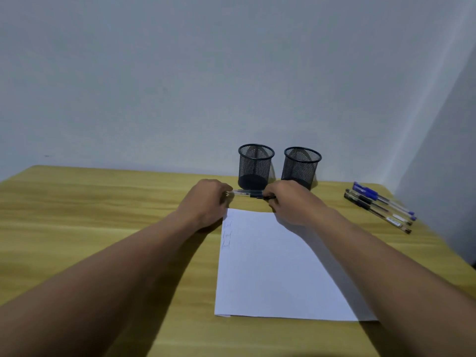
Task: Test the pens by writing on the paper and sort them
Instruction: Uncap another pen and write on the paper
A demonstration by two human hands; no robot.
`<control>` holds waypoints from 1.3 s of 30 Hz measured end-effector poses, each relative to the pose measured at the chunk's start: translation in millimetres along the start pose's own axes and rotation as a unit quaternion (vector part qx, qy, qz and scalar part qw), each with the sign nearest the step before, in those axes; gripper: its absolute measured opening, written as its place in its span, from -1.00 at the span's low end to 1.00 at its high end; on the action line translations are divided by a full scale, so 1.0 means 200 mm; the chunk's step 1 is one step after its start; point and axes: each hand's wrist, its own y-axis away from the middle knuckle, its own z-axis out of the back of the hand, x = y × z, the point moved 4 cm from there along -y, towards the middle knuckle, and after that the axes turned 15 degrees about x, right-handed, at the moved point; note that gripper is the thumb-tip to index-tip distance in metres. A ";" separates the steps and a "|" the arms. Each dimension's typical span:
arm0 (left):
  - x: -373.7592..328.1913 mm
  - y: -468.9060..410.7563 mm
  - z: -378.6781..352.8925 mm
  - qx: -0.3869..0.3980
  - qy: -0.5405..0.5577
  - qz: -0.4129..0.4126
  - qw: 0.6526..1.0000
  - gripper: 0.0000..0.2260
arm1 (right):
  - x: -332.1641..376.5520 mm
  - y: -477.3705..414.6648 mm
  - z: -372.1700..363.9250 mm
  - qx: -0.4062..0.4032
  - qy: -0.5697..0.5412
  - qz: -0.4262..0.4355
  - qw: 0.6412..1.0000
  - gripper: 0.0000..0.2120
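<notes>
Wooden bench against a pale wall. A white sheet of paper lies lengthwise before the person, with faint test marks down its left margin. Beyond its far edge stand two black mesh cups, left cup and right cup, apart from each other; no pen shows in either.

The left hand and right hand meet just past the paper's far edge, in front of the left cup. Both grips are closed on one held pen: the left pinches the clear barrel end, and the right curls round the dark end. Its long axis runs left to right, level and roughly parallel to the bench's far edge. The dark sleeve sits toward the right hand, so the writing end probably points right – though tip and cap are hidden by the fingers.

Four spare pens lie side by side near the right edge, well apart from the hands.

Likely hazards:
- A cap pulled free with a jerk could send a knuckle into the left cup, which stands close behind.
- The right forearm crosses over the sheet and could skew it.
- A loose cap could roll away.
- With two cups alike, a tested pen may go into the wrong one.
</notes>
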 end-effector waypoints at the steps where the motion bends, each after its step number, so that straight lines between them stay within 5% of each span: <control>1: 0.00 0.00 0.00 0.001 -0.008 0.002 1.000 -0.81 | 0.01 -0.01 0.00 -0.004 0.006 -0.001 1.000 -0.76; 14: -0.01 0.03 0.08 0.011 -0.013 0.001 1.000 -0.77 | 0.10 0.00 0.07 -0.020 0.032 -0.006 0.999 -0.78; 20: -0.15 0.09 0.29 -0.064 -0.029 -0.046 0.996 -0.78 | 0.21 0.11 0.20 -0.059 0.044 0.004 0.997 -0.80; 25: -0.24 0.25 0.41 -0.232 0.005 -0.024 0.972 -0.69 | 0.25 0.24 0.25 -0.128 -0.102 -0.034 0.986 -0.85; 28: -0.28 0.34 0.39 -0.220 0.107 0.007 0.970 -0.69 | 0.28 0.33 0.24 -0.148 -0.302 -0.037 0.941 -0.90; 33: -0.34 0.39 0.30 -0.040 0.282 0.014 0.958 -0.78 | 0.36 0.46 0.23 -0.145 -0.583 0.004 0.800 -0.93; 39: -0.36 0.43 0.32 -0.032 0.556 0.010 0.830 -0.86 | 0.43 0.53 0.20 -0.136 -0.726 0.033 0.673 -0.92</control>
